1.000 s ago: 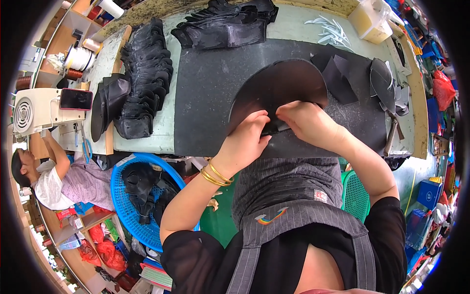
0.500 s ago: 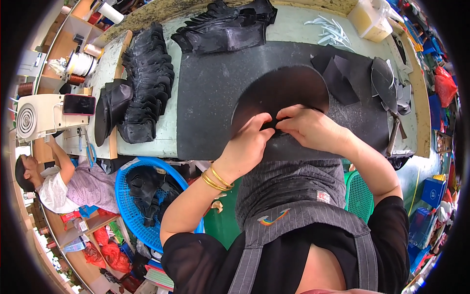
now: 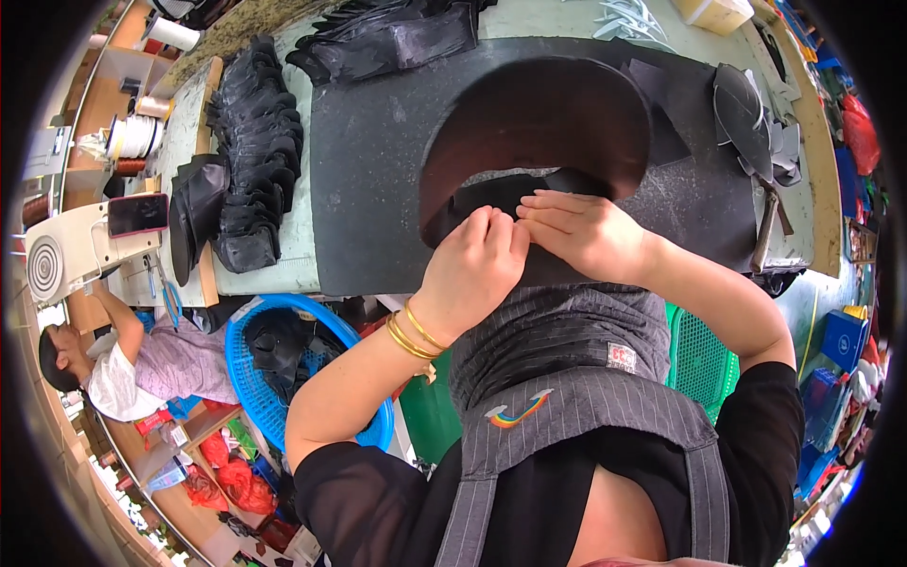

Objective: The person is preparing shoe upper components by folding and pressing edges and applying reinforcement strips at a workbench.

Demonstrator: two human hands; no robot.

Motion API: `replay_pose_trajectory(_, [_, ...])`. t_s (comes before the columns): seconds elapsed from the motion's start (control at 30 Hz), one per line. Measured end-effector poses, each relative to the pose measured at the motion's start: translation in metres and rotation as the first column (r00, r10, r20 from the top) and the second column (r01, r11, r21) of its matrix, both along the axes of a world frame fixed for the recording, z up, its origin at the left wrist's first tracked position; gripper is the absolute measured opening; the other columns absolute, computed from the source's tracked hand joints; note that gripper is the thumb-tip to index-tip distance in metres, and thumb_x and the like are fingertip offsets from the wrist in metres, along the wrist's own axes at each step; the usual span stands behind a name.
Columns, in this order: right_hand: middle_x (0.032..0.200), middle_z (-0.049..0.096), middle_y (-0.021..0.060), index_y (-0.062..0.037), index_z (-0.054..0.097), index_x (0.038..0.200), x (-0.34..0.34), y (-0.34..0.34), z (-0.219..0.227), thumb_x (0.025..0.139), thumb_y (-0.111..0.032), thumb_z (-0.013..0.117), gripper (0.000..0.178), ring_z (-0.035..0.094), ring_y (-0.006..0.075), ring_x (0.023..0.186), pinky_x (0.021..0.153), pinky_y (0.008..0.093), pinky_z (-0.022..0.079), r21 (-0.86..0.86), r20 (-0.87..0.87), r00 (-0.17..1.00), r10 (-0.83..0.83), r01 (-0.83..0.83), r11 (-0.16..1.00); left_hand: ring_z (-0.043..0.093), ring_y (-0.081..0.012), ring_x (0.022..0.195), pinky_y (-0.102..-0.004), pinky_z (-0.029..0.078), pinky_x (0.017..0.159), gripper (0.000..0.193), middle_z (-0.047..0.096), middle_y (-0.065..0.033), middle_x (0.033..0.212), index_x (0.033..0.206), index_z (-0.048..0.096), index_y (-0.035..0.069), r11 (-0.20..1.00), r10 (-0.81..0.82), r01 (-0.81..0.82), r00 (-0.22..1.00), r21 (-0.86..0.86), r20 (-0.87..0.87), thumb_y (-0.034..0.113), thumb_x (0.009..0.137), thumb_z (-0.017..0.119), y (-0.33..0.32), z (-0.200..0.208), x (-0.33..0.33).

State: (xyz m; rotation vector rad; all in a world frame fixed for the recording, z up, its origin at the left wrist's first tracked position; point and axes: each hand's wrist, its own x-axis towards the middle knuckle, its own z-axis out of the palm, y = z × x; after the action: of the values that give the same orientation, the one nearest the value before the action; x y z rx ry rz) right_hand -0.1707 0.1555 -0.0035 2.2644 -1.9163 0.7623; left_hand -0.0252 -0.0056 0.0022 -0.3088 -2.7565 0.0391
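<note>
A large, dark, visor-shaped piece [image 3: 539, 118] of leather-like material is raised over the black mat [image 3: 364, 189], its broad curved edge away from me. A black strip [image 3: 496, 195] runs along its inner edge, with a narrow gap between the two. My left hand [image 3: 479, 260] is closed, its fingertips pinching at the near side of this strip. Beside it, my right hand [image 3: 586, 231] has its fingers pressed together on the same edge. The fingertips of both hands nearly meet. What lies under them is partly hidden.
Stacked black pieces [image 3: 255, 156] line the left of the table, with another pile [image 3: 387, 42] at the back. A hammer [image 3: 767, 222] and dark curved pieces [image 3: 742, 109] lie right. A blue basket [image 3: 248, 378] stands below left; a co-worker [image 3: 142, 364] is beyond it.
The visor-shaped piece has tipped up and shows more of its face. A gap now shows between it and the strip. My hands stay pinched at its near edge; the whole view has shifted slightly.
</note>
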Motion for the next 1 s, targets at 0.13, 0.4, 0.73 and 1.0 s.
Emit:
replay_pose_trajectory(0.13, [0.107,0.072,0.0155,0.0039,0.07,0.105,-0.001,0.026,-0.011,0.078,-0.018,0.076,0.035,0.069,0.0278,0.105,0.093,0.0397,0.057,-0.1,-0.017,0.998,-0.063,0.061,0.993,0.061,-0.0226,0.101,-0.0291,0.056,0.082,0.011,0.061,-0.0081,0.096,0.088,0.062,0.006,0.995,-0.008,0.012,0.999,-0.1,0.046,0.013,0.08,0.062,0.007,0.004,0.001])
replay_pose_trajectory(0.4, [0.127,0.063,0.0198,0.0093,0.062,0.119,0.015,0.002,0.005,0.079,-0.017,0.058,0.048,0.06,0.0322,0.12,0.106,0.0397,0.046,0.078,-0.379,0.921,-0.088,0.127,0.989,0.06,-0.0264,0.113,-0.0416,0.044,0.107,0.029,0.065,-0.0134,0.115,0.108,0.065,-0.001,0.993,0.099,-0.086,0.979,-0.079,0.18,0.014,0.084,0.059,-0.023,0.01,0.006])
replay_pose_trajectory(0.73, [0.119,0.066,0.0198,0.0051,0.065,0.113,0.016,0.014,-0.006,0.08,-0.007,0.063,0.036,0.066,0.032,0.109,0.096,0.0427,0.053,0.041,-0.104,0.977,-0.187,0.192,0.981,0.063,-0.0248,0.108,-0.0358,0.053,0.095,0.03,0.066,-0.0115,0.115,0.109,0.067,0.002,0.995,0.056,-0.049,0.995,0.086,-0.087,0.012,0.081,0.063,-0.031,-0.029,0.018])
replay_pose_trajectory(1.0, [0.106,0.067,0.0186,0.0054,0.065,0.101,-0.007,0.037,0.054,0.08,0.01,0.066,0.022,0.067,0.0359,0.093,0.08,0.0411,0.055,-0.145,0.071,0.922,-0.381,0.387,0.91,0.068,-0.0385,0.078,-0.048,0.052,0.068,0.018,0.071,-0.0156,0.086,0.096,0.064,0.008,0.542,0.822,-0.794,0.434,0.273,-0.369,0.024,0.096,0.059,-0.217,0.091,0.089])
